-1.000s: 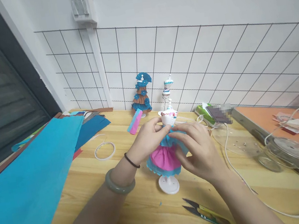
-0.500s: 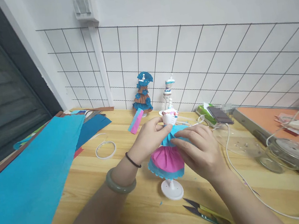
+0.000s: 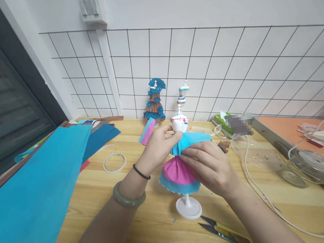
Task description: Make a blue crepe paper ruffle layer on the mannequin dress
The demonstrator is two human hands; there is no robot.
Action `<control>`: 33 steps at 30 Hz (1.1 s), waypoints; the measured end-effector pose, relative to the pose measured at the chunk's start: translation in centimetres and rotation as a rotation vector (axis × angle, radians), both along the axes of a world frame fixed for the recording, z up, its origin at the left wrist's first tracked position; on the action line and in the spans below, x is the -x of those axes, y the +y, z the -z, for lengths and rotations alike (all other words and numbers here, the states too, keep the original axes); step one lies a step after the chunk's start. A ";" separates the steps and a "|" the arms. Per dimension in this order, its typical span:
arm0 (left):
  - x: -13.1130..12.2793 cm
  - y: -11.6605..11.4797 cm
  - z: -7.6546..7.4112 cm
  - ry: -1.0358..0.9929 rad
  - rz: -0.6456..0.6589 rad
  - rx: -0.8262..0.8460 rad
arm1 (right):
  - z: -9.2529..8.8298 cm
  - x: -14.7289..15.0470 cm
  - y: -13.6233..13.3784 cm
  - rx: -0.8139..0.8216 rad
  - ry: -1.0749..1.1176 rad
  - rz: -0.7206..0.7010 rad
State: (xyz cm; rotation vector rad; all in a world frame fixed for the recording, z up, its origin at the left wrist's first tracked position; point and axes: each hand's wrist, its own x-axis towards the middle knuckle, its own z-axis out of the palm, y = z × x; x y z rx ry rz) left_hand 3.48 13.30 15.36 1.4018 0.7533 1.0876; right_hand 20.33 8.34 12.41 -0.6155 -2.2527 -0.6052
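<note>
A small white dress form (image 3: 180,124) stands on a round white base, tilted slightly, with a pink skirt (image 3: 179,171) edged in light blue. Around its waist lies a pleated blue paper strip (image 3: 196,137), whose free end reaches to the right. My left hand (image 3: 161,144) grips the strip at the waist, thumb on its upper edge. The fingers of my right hand (image 3: 212,164) are pressed on the pleats from below and the right. Part of the skirt is hidden behind my right hand.
Blue paper sheets (image 3: 36,197) cover the left side. A tape ring (image 3: 114,163) lies near them. Yellow-handled snips (image 3: 227,233) are at the front. Two decorated forms, one in blue and brown (image 3: 155,102), stand by the wall. A white cable (image 3: 250,173) loops at right.
The dress form has shifted slightly left and turned a little. The blue strip's free end now shows stretched out to the right, and my right hand has moved left along the pleats.
</note>
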 end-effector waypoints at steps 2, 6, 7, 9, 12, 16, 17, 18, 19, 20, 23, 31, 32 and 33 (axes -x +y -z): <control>0.1 0.1 0.0 -0.015 -0.011 0.013 | 0.1 0.1 0.1 -0.002 -0.014 -0.016; 0.3 0.5 0.3 -0.028 0.014 0.011 | 0.2 0.3 0.3 0.023 -0.012 -0.016; 0.4 0.6 0.5 -0.030 0.037 -0.004 | 0.2 0.4 0.2 0.032 -0.003 -0.018; 0.4 0.8 0.8 -0.035 0.107 -0.050 | 0.0 0.5 0.1 0.062 0.045 -0.038; 0.5 1.0 1.3 -0.025 0.188 -0.119 | -0.5 0.2 -0.1 0.118 0.230 -0.044; 0.5 1.0 1.6 0.025 0.274 -0.175 | -1.2 -0.8 0.1 0.195 0.471 0.123; 0.5 1.0 1.7 0.031 0.294 -0.181 | -1.2 -1.0 0.3 0.249 0.489 0.166; 0.5 1.0 1.7 0.037 0.309 -0.186 | -1.2 -1.2 0.4 0.316 0.496 0.200; 0.5 0.9 1.7 0.045 0.320 -0.192 | -1.2 -1.3 0.5 0.385 0.499 0.221; 0.5 0.9 1.7 0.055 0.330 -0.200 | -1.1 -1.3 0.6 0.445 0.503 0.233; 0.6 0.8 1.6 0.107 0.341 -0.241 | -0.9 -1.1 0.6 0.547 0.511 0.237; 1.1 0.3 1.0 0.286 0.310 -0.402 | -0.9 0.0 0.0 0.579 0.543 0.266; 1.0 0.3 1.0 0.261 0.325 -0.393 | -0.9 0.0 0.0 0.574 0.543 0.270; 1.0 0.3 1.1 0.238 0.333 -0.383 | -0.8 0.0 0.1 0.569 0.545 0.271</control>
